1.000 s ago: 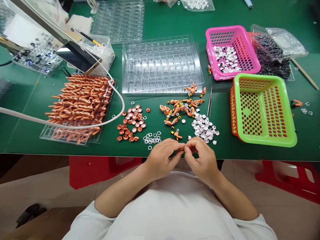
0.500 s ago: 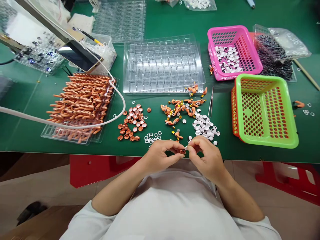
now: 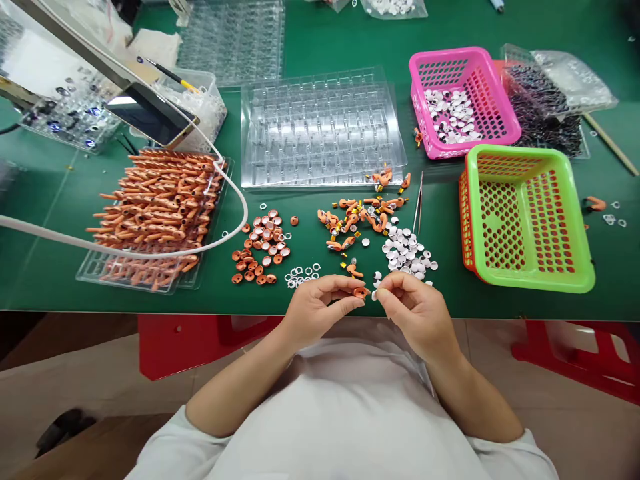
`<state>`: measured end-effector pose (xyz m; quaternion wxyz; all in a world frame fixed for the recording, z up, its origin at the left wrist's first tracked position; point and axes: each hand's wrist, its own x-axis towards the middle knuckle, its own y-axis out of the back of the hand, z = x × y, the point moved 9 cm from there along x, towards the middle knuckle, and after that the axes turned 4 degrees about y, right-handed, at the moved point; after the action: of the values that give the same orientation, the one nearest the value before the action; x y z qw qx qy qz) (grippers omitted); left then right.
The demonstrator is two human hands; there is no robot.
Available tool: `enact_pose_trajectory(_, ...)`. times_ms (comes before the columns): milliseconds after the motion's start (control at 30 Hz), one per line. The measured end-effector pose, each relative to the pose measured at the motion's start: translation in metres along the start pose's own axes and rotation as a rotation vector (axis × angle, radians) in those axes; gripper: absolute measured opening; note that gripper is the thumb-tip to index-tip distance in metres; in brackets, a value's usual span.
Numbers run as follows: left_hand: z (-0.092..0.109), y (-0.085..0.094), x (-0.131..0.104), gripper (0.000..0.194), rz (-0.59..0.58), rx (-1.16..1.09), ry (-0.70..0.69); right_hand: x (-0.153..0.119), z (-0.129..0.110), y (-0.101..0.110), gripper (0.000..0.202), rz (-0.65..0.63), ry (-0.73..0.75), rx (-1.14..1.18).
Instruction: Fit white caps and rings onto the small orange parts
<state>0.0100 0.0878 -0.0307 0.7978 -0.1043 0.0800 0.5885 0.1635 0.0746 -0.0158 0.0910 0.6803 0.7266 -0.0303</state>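
Where the left hand [image 3: 317, 305] is: at the front edge of the green surface [image 3: 220, 300], thumb and fingers pinched on an orange cap [image 3: 360, 292].
Right hand [image 3: 417, 308]: thumb and forefinger closed on a small white piece [image 3: 375, 295], just beside the cap.
Beyond the hands: orange parts [image 3: 351, 219] with yellow tabs in a loose heap; white discs [image 3: 407, 250] to their right, tweezers [image 3: 418, 207] lying just behind.
Left of the heap: loose caps [image 3: 257, 257] and white rings [image 3: 300, 273].
Far left: orange sticks [image 3: 160, 200] piled on clear trays, with a white cable [image 3: 243, 200] looping in front and a phone [image 3: 153, 113] tilted behind.
Back middle: overlapping clear sheets [image 3: 323, 153].
Right: a green basket [image 3: 530, 285] nested in an orange one; behind it, a pink basket [image 3: 501, 90] with more discs inside.
Room: red stools [image 3: 185, 343] on a tiled floor [image 3: 485, 387].
Cut off: a bag [image 3: 395, 8] at the top edge.
Hard to make out: the white piece, mostly covered by fingers; a dark shape [image 3: 65, 427] on the floor, possibly a shoe.
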Motion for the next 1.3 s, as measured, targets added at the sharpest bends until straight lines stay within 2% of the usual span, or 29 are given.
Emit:
enact_pose_trajectory(133,0.013,0.002,-0.005,0.019,0.047,0.102,-0.12,0.0,0.012,0.006,0.017,0.078,-0.092,0.105)
enact_pose_trajectory(333,0.059,-0.01,-0.026,0.027,0.081,0.34,-0.57,0.0,0.03,0.0,0.017,0.091,-0.164,0.346)
enact_pose_trajectory(467,0.073,-0.022,-0.037,0.032,0.083,0.498,-0.723,0.001,0.036,-0.005,0.018,0.085,-0.196,0.478)
enact_pose_trajectory(667,0.069,-0.028,-0.042,0.033,0.067,0.579,-0.795,-0.001,0.036,-0.007,0.019,0.085,-0.186,0.493)
enact_pose_trajectory(1100,0.062,-0.03,-0.039,0.034,0.039,0.57,-0.782,-0.004,0.042,-0.013,0.017,0.042,-0.184,0.477)
enact_pose_trajectory(1300,0.058,-0.032,-0.043,0.035,0.03,0.643,-0.806,-0.006,0.04,-0.013,0.017,0.059,-0.145,0.434)
